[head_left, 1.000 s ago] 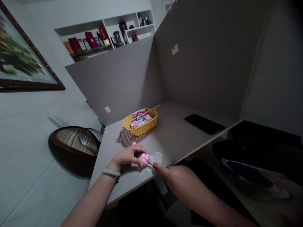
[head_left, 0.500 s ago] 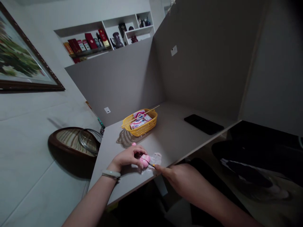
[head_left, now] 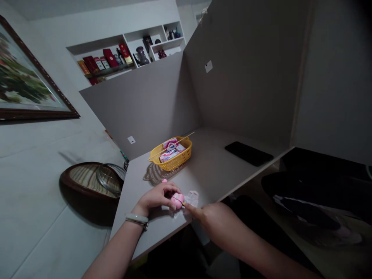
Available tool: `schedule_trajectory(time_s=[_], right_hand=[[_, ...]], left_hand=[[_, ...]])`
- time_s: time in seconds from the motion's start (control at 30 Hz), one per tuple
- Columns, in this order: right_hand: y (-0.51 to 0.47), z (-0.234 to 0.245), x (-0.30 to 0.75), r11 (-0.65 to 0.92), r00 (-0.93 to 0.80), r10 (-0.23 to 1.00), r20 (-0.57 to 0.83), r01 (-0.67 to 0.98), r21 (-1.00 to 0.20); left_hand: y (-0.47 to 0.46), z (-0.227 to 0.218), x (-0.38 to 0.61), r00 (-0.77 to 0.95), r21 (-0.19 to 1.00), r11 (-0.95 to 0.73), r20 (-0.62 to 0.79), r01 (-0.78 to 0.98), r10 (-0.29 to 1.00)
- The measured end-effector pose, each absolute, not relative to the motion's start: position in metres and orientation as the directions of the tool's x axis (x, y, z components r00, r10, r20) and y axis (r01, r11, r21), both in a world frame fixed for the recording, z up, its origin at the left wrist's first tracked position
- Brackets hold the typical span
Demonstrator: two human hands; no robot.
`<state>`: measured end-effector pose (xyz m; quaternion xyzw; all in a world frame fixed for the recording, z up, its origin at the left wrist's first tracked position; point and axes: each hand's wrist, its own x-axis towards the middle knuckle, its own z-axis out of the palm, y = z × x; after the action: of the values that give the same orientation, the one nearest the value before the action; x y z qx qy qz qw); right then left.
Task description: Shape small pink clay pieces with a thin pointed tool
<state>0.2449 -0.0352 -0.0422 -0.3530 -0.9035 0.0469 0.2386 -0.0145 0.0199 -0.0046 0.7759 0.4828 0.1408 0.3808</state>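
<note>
My left hand [head_left: 157,197] rests on the grey desk [head_left: 215,170] near its front edge, fingers pinched around a small pink object [head_left: 177,199]. A crumpled clear wrapper [head_left: 192,198] lies just right of that object. My right hand [head_left: 213,221] comes in from the lower right and holds a thin dark tool with a yellow tip [head_left: 183,204], whose end touches the pink object. A second small pink piece [head_left: 164,180] sits on the desk behind my left hand. A pale bangle circles my left wrist.
A yellow basket [head_left: 172,153] with small packets and a long thin stick across it stands further back. A black phone [head_left: 248,152] lies at the right. Grey partition walls enclose the desk. A round wooden tray with a glass lid [head_left: 95,179] sits left of the desk.
The camera view has shifted slightly. My right hand has brought the tool a little closer in on the pink object; my left hand keeps its grip in the same place.
</note>
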Motion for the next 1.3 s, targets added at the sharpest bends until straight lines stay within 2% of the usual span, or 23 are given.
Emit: schedule_trajectory(time_s=[0.27,0.5,0.73,0.87,1.0,1.17,1.3], right_hand=[[-0.046,-0.035,0.277,0.785,-0.689,0.608,0.394,0.595,-0.170],[-0.034,-0.042,0.237,0.756,-0.663,0.647,0.377,0.623,-0.201],[-0.041,-0.040,0.281,0.785,-0.684,0.616,0.392,0.577,-0.227],[-0.042,-0.031,0.268,0.760,-0.695,0.648,0.312,0.618,-0.201],[-0.036,-0.032,0.240,0.734,-0.684,0.679,0.265,0.640,-0.229],[-0.038,-0.040,0.258,0.754,-0.697,0.657,0.288,0.604,-0.258],[-0.043,-0.036,0.289,0.793,-0.713,0.608,0.350,0.567,-0.223]], left_hand=[[0.021,-0.009,-0.015,0.495,0.714,-0.253,-0.150,0.653,0.856],[0.021,-0.007,-0.017,0.497,0.729,-0.267,-0.114,0.630,0.860],[0.023,-0.010,-0.018,0.476,0.704,-0.260,-0.125,0.661,0.871],[0.021,-0.009,-0.016,0.477,0.698,-0.260,-0.133,0.667,0.869],[0.021,-0.009,-0.017,0.480,0.720,-0.254,-0.124,0.646,0.868],[0.021,-0.009,-0.018,0.467,0.720,-0.233,-0.142,0.654,0.873],[0.020,-0.008,-0.015,0.498,0.727,-0.254,-0.137,0.638,0.856]])
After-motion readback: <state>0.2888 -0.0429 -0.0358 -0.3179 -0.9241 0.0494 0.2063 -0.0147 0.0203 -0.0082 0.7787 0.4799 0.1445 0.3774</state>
